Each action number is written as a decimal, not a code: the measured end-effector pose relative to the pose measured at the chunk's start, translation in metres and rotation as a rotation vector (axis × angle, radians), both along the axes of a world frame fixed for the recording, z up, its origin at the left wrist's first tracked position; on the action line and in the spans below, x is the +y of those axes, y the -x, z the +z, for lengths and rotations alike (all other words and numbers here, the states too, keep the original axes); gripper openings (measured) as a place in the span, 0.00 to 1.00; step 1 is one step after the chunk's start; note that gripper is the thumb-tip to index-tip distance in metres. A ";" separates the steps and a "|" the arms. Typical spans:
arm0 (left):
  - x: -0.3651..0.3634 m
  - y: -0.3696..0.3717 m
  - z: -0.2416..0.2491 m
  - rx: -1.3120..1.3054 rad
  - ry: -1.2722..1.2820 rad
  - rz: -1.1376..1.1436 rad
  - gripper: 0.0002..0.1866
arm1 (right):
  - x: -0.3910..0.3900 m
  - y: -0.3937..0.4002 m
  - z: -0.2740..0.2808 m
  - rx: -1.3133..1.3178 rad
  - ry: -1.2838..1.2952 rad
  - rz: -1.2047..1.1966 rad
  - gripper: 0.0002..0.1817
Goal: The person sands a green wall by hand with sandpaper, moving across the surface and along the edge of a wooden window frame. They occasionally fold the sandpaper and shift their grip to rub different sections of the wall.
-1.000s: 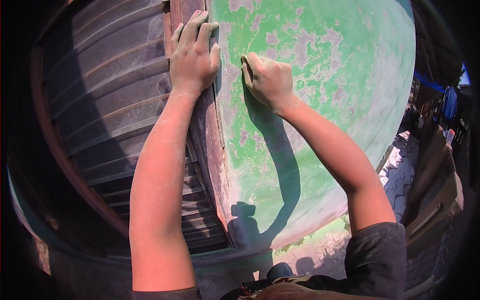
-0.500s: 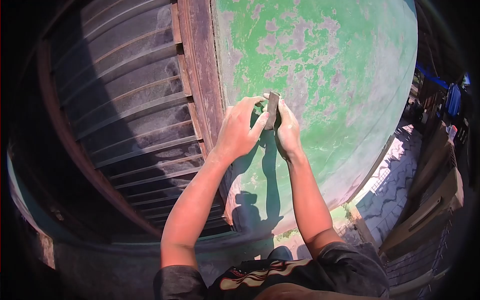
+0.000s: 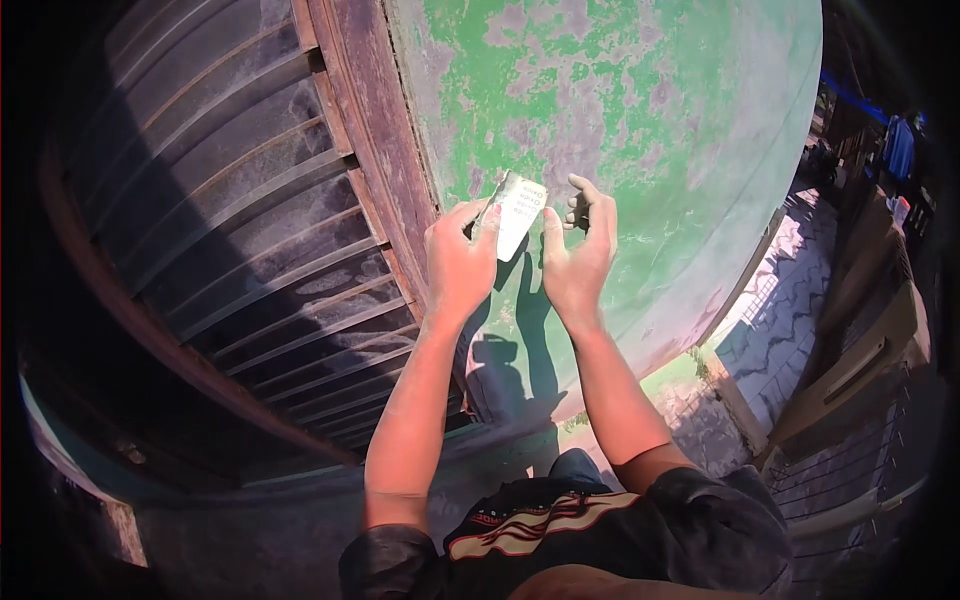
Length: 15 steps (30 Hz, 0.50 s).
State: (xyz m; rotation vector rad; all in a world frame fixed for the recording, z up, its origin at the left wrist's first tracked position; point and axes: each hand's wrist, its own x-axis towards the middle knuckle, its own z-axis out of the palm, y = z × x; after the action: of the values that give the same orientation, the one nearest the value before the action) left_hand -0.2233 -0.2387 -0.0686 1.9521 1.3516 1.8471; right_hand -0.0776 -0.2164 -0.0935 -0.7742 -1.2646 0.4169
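Note:
A folded piece of sandpaper (image 3: 518, 215), its pale printed backing facing me, is held up in front of the peeling green wall (image 3: 640, 240). The letters "Oxide" repeat across it. My left hand (image 3: 462, 255) pinches its left edge, thumb on the printed face and fingers mostly hidden behind. My right hand (image 3: 580, 250) is close at the right edge, its thumb tip near or touching the paper. The other right fingers are bent and apart from the thumb, with a gap between. Pale dust coats the fingers of both hands.
A dark louvred window (image 3: 250, 190) in a worn reddish-brown wooden frame (image 3: 385, 130) stands left of the wall. At the right are a paved strip (image 3: 785, 310), a wooden board structure (image 3: 870, 370) and a blue cloth (image 3: 898, 148). Shadows of my arms fall on the wall.
The sandpaper has turned from its dark, narrow side to show its pale printed backing. My right hand has loosened from it, fingers spreading. The view has shifted slightly.

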 end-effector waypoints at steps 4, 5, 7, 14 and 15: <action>0.003 0.008 -0.007 0.117 0.044 0.037 0.16 | -0.042 0.003 -0.015 -0.373 -0.502 0.100 0.30; 0.005 0.010 -0.012 0.120 0.066 0.006 0.16 | -0.043 0.002 -0.018 -0.415 -0.430 0.140 0.32; -0.001 0.003 -0.011 0.034 0.127 -0.067 0.15 | -0.040 -0.003 -0.027 -0.466 -0.342 0.179 0.35; 0.002 -0.021 -0.038 -0.174 0.022 -0.228 0.16 | -0.021 -0.003 -0.029 -0.546 -0.250 0.142 0.52; 0.002 -0.020 -0.039 -0.116 0.078 -0.264 0.14 | -0.016 -0.002 -0.029 -0.562 -0.269 0.112 0.53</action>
State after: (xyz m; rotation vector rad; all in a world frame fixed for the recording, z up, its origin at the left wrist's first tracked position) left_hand -0.2031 -0.2366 -0.1078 1.8501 1.0588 1.7274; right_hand -0.0760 -0.2325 -0.1221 -0.6088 -1.8522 0.1090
